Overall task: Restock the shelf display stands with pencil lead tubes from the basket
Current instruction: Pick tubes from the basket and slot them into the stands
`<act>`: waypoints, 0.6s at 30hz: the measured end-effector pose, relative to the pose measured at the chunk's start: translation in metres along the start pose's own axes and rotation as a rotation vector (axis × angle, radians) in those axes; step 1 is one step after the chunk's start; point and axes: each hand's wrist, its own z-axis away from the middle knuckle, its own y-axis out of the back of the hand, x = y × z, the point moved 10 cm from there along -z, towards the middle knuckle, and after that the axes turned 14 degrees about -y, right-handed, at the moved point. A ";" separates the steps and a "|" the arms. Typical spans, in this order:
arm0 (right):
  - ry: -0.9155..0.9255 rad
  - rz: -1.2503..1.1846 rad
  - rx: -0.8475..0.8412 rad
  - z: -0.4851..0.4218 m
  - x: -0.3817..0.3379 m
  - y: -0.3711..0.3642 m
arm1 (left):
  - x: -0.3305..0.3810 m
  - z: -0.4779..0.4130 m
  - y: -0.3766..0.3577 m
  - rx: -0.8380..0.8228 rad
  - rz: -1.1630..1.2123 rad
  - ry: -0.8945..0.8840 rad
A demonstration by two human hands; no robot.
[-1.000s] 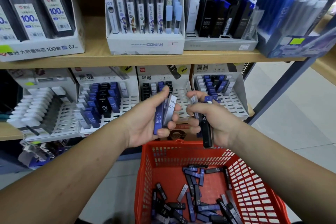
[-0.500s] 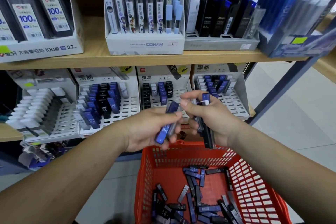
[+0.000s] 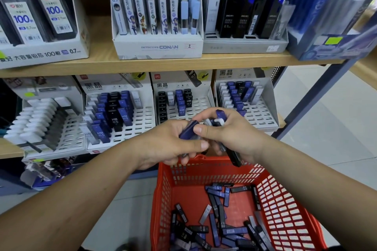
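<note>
Head view, and both hands are up just above the far rim of the red basket (image 3: 285, 199). My left hand (image 3: 173, 144) has its fingers curled round a blue lead tube (image 3: 188, 129). My right hand (image 3: 230, 134) meets it there, thumb laid on that same tube, and the rest of its fingers clutch a bundle of tubes (image 3: 219, 120). One black tube (image 3: 234, 156) pokes down out of that fist toward the basket rim.

Down on the basket floor lies a loose heap of tubes (image 3: 216, 228), blue, black and grey, pointing every way.

Beyond the basket stand three white racks. The middle stand (image 3: 204, 106) is straight behind my hands, with open slots at its front. The left stand (image 3: 140, 120) is fuller, and the right stand (image 3: 263, 116) is part filled.
</note>
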 end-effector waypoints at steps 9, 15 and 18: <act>-0.089 0.011 -0.224 -0.001 0.006 -0.027 | 0.001 0.020 0.020 -0.018 -0.208 0.015; -0.116 -0.032 -0.391 0.000 0.015 -0.042 | -0.001 0.033 0.029 -0.002 -0.198 0.008; -0.120 -0.109 -0.476 0.001 0.018 -0.052 | -0.001 0.035 0.026 -0.002 -0.182 -0.024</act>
